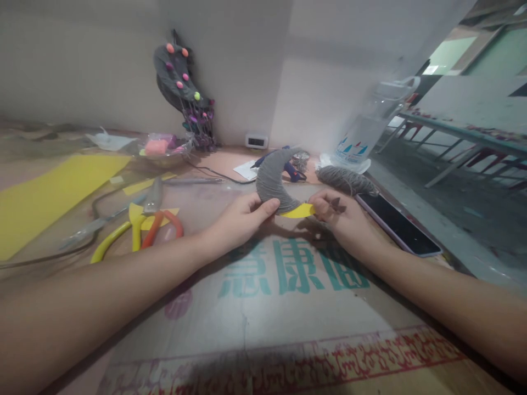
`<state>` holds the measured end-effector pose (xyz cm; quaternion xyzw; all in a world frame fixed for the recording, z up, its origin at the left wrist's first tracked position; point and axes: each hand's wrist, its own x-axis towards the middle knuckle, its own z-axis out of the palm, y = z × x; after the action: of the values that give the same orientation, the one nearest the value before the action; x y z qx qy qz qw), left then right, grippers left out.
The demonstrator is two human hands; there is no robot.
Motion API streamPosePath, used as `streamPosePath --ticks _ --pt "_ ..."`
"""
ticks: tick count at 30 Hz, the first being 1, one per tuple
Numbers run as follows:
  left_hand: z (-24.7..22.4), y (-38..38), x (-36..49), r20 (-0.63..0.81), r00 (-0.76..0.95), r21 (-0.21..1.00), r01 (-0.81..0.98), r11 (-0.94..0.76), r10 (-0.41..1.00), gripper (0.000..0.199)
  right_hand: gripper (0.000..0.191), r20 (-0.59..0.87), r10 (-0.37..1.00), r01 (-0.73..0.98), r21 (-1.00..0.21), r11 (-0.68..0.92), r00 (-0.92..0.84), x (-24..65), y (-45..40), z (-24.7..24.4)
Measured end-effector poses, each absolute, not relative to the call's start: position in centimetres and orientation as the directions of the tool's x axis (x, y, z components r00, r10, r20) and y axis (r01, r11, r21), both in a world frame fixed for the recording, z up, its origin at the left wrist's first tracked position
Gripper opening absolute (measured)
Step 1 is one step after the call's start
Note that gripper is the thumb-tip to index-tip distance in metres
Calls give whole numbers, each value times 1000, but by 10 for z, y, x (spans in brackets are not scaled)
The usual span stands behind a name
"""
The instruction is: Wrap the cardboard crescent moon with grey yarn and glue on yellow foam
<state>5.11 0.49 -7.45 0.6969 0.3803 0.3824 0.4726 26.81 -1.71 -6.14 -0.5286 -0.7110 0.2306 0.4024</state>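
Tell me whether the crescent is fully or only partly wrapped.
Only partly wrapped: grey yarn covers most of the crescent, but its yellow end shows bare by the right hand.

L fingers (267, 208) partly hidden, bottle txt (351, 159) prob. blurred

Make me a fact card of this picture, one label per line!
Left hand: holds a grey-wrapped crescent
Right hand: at the crescent's bare yellow end; grip unclear
To the left: tools with yellow and orange handles, yellow sheet
To the right: phone, grey yarn, bottle
Behind: small display, grey crescent with coloured dots against the wall
Below: work surface with green characters
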Motion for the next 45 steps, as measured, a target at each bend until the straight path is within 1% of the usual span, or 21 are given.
streamPosePath --ticks 2,5,6,7,9,13,15,16,18,20,21,23,25,27,28,31,32,36,41,43,45 --pt "-74 5 51 171 413 946 183 -266 895 31 35 329 930 606 -710 358 -165 266 -22 -60" --pt "-73 6 51 179 388 956 150 -253 904 21 19 486 845 632 -587 505 -223 264 -26 -63" --pt "-73 7 51 189 382 959 125 -254 904 23 15 529 810 635 -540 553 -255 264 -26 -64" --pt "-73 7 51 205 375 959 106 -261 904 29 13 555 778 632 -497 595 -295 263 -27 -66" --pt "-74 7 51 252 376 941 118 -316 892 38 11 561 729 608 -436 664 -393 263 -27 -69" --pt "-76 10 48 349 452 866 181 -467 821 26 11 516 650 527 -385 758 -557 263 -28 -70" --pt "-76 11 47 362 479 852 179 -493 800 27 15 502 651 505 -411 759 -570 263 -31 -69" --pt "-76 11 46 361 479 852 180 -492 800 27 19 502 674 512 -439 739 -542 263 -32 -67" --pt "-74 10 46 355 458 862 179 -475 815 25 25 501 752 553 -513 657 -429 264 -33 -65" --pt "-73 10 47 355 459 868 163 -469 815 25 28 466 830 583 -597 551 -307 263 -31 -63" --pt "-73 9 47 356 469 868 153 -472 808 25 30 427 862 580 -642 502 -273 262 -29 -62" --pt "-75 9 48 328 497 887 130 -442 804 26 34 317 912 549 -728 411 -262 259 -27 -62" --pt "-78 9 48 219 512 932 143 -334 830 31 36 220 934 523 -780 342 -282 256 -26 -62" --pt "-79 8 48 101 513 947 212 -241 852 39 36 177 939 512 -800 312 -296 253 -27 -62" --pt "-78 7 48 99 511 932 254 -260 854 42 37 174 939 508 -804 310 -298 251 -28 -61" --pt "-75 4 48 200 517 856 321 -405 832 46 37 184 938 500 -807 315 -295 249 -32 -60" --pt "-74 3 48 214 519 844 329 -424 828 45 37 183 939 503 -805 313 -292 249 -32 -60" --pt "-72 2 49 196 532 826 363 -431 824 40 36 176 938 520 -795 314 -297 251 -32 -60" --pt "-74 6 49 293 564 716 406 -567 773 38 36 208 925 553 -752 359 -318 252 -32 -61" --pt "-74 7 49 321 571 693 402 -599 755 38 36 209 925 540 -762 358 -318 252 -31 -61" --pt "-74 7 49 339 583 690 379 -616 739 37 37 191 933 494 -805 327 -305 252 -31 -63"
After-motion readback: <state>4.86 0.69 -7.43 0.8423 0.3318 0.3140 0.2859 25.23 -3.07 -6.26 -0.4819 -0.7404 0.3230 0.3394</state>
